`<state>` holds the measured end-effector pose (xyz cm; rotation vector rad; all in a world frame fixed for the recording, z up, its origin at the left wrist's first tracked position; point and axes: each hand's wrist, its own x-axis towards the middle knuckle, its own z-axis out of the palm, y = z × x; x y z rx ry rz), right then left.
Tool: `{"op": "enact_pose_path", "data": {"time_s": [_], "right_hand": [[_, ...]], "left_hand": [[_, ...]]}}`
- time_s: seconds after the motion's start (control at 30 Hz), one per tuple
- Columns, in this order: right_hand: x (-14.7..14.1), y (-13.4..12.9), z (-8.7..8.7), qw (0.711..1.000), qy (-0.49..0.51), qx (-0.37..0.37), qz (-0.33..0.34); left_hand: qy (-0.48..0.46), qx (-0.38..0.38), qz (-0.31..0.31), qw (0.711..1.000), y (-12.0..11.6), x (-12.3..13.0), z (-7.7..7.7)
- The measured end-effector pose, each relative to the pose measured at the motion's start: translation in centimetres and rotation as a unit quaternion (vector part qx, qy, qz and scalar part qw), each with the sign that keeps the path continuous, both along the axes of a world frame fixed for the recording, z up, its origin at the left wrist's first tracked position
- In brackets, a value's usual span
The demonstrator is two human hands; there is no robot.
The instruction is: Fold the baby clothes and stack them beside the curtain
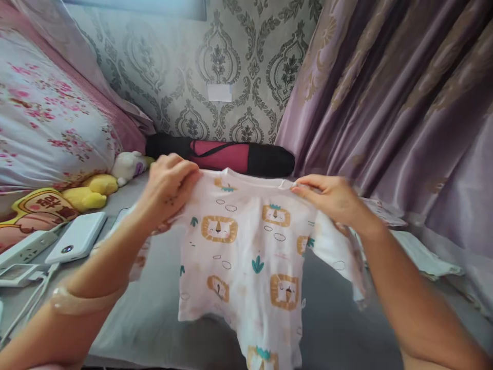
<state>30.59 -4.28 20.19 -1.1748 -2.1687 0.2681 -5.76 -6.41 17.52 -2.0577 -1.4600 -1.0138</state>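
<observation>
A small white shirt (246,246) printed with lion faces, clouds and green leaves hangs spread between my hands, above the grey bed surface. My left hand (171,182) is closed on one shoulder of it, near the neckline. At the other shoulder, my right hand (327,195) pinches the cloth between thumb and fingers. The right-hand sleeve droops below my right wrist, and the left one is partly hidden behind my left forearm. The shirt's lower hem falls unevenly toward the bottom of the view.
At the left lie a white power bank (79,236), a power strip (29,249) with cables, and plush toys (90,192). A floral pillow (50,108) leans behind them. A black and red bag (223,155) lies along the wall. Folded cloths (423,254) rest at the right beside curtains (385,103).
</observation>
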Motion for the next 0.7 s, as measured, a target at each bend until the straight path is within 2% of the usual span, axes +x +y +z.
{"op": "enact_pose_path", "data": {"time_s": [0.07, 0.17, 0.23, 0.3, 0.37, 0.43, 0.57, 0.7], "right_hand": [[-0.5, 2.9, -4.4, 0.998, -0.03, -0.054, -0.007], [-1.5, 6.0, -11.0, 0.988, -0.108, -0.098, -0.043], [-2.1, 7.3, -14.3, 0.98, -0.145, -0.125, -0.053], [-2.6, 8.2, -16.3, 0.971, -0.176, -0.15, -0.065], [-3.0, 9.1, -17.3, 0.963, -0.2, -0.165, -0.075], [-3.1, 10.1, -17.7, 0.959, -0.216, -0.167, -0.08], [-3.4, 12.4, -18.0, 0.958, -0.225, -0.155, -0.084], [-3.6, 14.6, -18.0, 0.965, -0.207, -0.128, -0.094]], "left_hand": [[0.004, -0.11, -0.011, 0.994, 3.3, -0.4, -4.7], [0.01, -0.238, 0.012, 0.971, 7.3, -0.3, -11.8], [0.012, -0.28, 0.032, 0.959, 9.1, 0.2, -15.3], [0.013, -0.302, 0.043, 0.952, 10.3, 0.8, -17.3], [0.015, -0.316, 0.051, 0.947, 11.2, 1.2, -18.2], [0.019, -0.327, 0.058, 0.943, 12.1, 1.3, -18.4], [0.021, -0.326, 0.071, 0.942, 13.9, 1.2, -18.2], [0.011, -0.289, 0.079, 0.954, 15.9, 0.9, -17.7]]}}
